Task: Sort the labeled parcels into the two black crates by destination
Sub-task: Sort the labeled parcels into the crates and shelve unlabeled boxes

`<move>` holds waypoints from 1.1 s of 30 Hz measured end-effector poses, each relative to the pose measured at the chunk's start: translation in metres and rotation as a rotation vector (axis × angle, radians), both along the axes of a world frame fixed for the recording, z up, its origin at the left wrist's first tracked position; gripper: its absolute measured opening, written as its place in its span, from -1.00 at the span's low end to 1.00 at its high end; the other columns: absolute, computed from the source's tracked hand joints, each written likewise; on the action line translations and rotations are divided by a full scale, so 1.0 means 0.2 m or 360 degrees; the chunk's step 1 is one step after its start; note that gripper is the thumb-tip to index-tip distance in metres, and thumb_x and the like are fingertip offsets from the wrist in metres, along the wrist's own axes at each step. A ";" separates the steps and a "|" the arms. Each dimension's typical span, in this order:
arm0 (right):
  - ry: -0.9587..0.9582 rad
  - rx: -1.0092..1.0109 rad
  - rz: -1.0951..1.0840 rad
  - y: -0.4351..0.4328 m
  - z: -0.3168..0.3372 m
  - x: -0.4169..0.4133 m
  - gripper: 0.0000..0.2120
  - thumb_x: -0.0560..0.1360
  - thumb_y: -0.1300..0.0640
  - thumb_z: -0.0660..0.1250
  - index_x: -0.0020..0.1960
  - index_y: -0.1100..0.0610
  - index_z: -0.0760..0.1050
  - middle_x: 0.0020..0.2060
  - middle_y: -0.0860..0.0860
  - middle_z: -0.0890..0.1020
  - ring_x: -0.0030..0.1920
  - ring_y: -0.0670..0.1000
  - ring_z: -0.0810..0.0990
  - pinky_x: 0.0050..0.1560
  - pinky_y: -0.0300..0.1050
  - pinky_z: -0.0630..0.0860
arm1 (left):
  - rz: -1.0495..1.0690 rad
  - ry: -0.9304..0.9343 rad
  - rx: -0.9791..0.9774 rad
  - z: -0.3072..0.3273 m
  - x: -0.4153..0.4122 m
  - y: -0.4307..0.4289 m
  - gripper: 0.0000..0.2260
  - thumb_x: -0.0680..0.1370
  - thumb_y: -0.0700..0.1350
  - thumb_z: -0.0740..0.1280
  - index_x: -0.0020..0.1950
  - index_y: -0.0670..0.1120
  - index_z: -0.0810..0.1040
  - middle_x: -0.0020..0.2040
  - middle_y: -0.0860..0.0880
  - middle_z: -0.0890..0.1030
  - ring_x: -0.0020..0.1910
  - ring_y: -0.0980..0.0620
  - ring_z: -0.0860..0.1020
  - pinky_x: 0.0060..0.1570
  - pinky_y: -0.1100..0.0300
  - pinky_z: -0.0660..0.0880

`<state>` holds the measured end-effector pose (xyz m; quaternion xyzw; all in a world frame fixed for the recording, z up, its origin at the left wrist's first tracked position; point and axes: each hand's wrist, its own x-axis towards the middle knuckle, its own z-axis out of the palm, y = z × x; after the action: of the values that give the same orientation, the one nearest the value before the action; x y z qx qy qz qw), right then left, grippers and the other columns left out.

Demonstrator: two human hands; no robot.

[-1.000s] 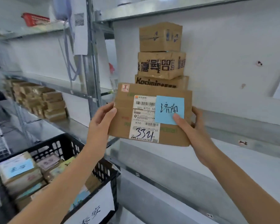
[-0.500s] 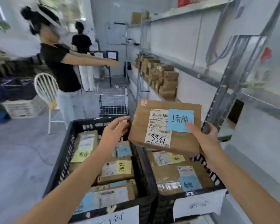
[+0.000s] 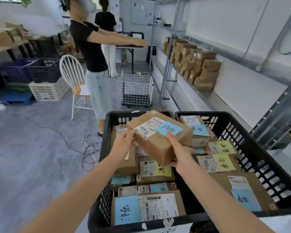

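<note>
I hold a brown cardboard parcel [image 3: 160, 138] with a white shipping label and a blue sticky note, tilted above the left black crate [image 3: 107, 132]. My left hand [image 3: 123, 145] grips its left end. My right hand [image 3: 178, 152] holds its near right corner from below, thumb on the blue note. The left black crate holds several labeled parcels with blue and yellow notes. The right black crate [image 3: 252, 148] beside it also holds several parcels with notes.
A metal shelf rack [image 3: 168, 68] on the right carries stacked boxes [image 3: 196, 68]. A person [image 3: 91, 52] stands just beyond the crates, near a white chair [image 3: 72, 74] and a wire cart [image 3: 134, 89]. Cables [image 3: 87, 145] lie on the floor at left.
I turned from the shelf to the crates and lowered the parcel. It now hangs tilted just above the left crate, both hands still on it.
</note>
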<state>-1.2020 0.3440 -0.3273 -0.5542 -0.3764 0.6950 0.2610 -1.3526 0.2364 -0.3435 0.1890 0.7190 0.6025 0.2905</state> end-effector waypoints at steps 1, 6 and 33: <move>-0.0022 -0.0018 -0.0042 -0.04 -0.03 -0.05 0.15 0.04 -0.25 0.65 0.41 0.02 0.07 0.29 0.17 0.42 0.19 0.18 0.53 0.07 0.28 0.60 | -0.0010 0.0035 -0.0033 -0.02 -0.02 0.00 -0.77 0.65 0.03 0.16 0.01 0.00 0.58 0.05 -0.03 0.64 0.11 -0.04 0.60 0.23 -0.03 0.52; 0.0016 -0.0267 -0.0229 -0.14 -0.19 -0.14 0.09 0.20 -0.20 0.62 0.47 0.07 0.04 0.31 0.21 0.41 0.21 0.24 0.51 0.08 0.30 0.59 | -0.0220 0.0244 -0.0137 -0.07 0.00 0.03 -0.70 0.65 -0.03 0.22 0.37 -0.05 0.45 0.17 0.11 0.51 0.13 0.14 0.47 -0.11 0.44 0.45; -0.0400 -0.0423 0.1070 0.19 -0.42 -0.25 -0.35 0.48 -0.42 0.19 0.01 0.20 0.52 -0.17 0.10 0.56 -0.12 0.11 0.60 0.09 0.09 0.62 | -0.0312 0.0637 -0.0809 -0.34 -0.17 0.32 -0.64 0.60 -0.09 0.30 0.38 -0.16 0.46 0.30 -0.14 0.40 0.16 -0.04 0.48 0.12 0.25 0.37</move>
<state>-1.2522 0.3818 -0.4121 -0.5098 -0.4728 0.7112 -0.1038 -1.3857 0.3008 -0.4110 0.2932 0.8674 0.3241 0.2381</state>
